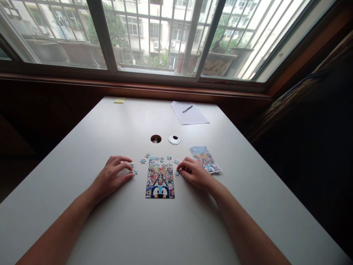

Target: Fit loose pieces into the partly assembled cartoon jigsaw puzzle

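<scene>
A colourful jigsaw puzzle [160,179] with a blue cartoon face lies flat on the white table [132,228], its top edge ragged. Several loose blue pieces [143,161] lie above and beside it. My left hand [113,175] rests left of the puzzle, fingers curled, with fingertips touching a small loose piece [135,172]. My right hand [194,173] lies right of the puzzle, its fingers pinched on a small blue piece [177,172] at the puzzle's right edge. A picture card [205,159] showing the same design lies just beyond my right hand.
A round cable hole [156,138] and its white cap [174,139] sit beyond the puzzle. Farther back lie a paper sheet [189,113] with a pen [187,108] and a yellow sticky note [119,100]. A barred window runs behind the table.
</scene>
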A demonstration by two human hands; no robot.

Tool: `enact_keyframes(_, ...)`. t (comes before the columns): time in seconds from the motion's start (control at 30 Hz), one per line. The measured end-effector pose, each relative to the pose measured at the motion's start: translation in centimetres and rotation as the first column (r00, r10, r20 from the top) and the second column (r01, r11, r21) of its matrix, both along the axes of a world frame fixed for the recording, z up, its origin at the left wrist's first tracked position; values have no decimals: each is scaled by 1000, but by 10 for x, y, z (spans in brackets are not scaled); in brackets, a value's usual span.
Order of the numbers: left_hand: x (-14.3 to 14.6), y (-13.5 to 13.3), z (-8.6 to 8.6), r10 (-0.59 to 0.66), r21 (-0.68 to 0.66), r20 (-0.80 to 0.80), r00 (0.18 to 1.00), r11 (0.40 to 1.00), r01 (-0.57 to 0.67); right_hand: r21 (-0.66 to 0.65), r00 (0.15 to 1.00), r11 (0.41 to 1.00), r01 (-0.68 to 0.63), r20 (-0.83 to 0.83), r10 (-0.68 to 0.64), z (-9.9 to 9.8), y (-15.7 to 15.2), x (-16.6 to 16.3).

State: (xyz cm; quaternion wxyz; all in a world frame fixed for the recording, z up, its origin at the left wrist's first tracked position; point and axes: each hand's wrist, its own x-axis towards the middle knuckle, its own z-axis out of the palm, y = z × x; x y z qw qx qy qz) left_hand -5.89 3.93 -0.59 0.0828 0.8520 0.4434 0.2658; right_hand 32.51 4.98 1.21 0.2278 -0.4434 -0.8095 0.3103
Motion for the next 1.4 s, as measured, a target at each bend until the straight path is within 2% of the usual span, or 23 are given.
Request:
enact_keyframes(0.47,1,0,-1,-8,21,-44,999,1000,9,11,1000,1000,7,4,-7,0,0,-1)
enact_keyframes(1.4,-2,4,-6,-20,11,-29,999,1000,20,21,1000,1000,19,7,-19,-2,-1,-2)
